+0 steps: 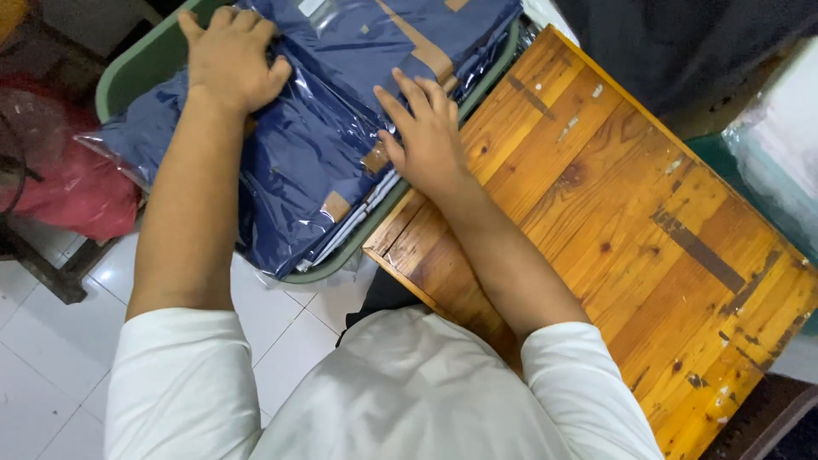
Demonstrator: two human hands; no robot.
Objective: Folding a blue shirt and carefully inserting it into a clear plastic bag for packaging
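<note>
Bagged navy garments (315, 145) in green tub (136, 72)

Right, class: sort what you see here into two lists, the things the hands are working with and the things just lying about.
In hand:
left hand
right hand
stack of navy bagged garments
green tray beneath it

Lying about:
wooden table
red bag
clear plastic bags at right

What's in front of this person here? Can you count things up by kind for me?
Hands: 2, the left hand and right hand, both flat on the bagged navy garments
Stack of bagged navy garments: 1 (pieces too overlapped to count)
Green tray: 1
Wooden table: 1
Red bag: 1
Total: 6
</note>
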